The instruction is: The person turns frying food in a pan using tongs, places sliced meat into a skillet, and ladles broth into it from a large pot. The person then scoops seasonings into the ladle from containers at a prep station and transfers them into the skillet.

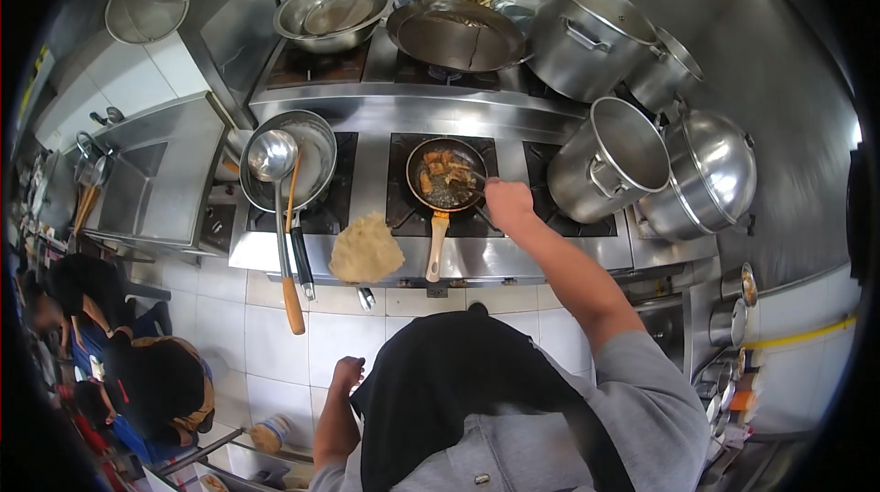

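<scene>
Only got the head cam here, looking down at the stove (369, 173): my right hand (509, 202) is closed round a thin utensil (476, 185) reaching into the frying pan (413, 158), where browned chunks of food (438, 165) sit in what looks like oil. Pan's on the front middle burner. My left hand (348, 373) hangs low, fingers curled — can't tell if it's got anything. Risks? Pan handle (438, 246) pokes past the stove edge, so one bump from my apron (412, 382) could tip it — and a rough poke could splash my knuckles.
</scene>
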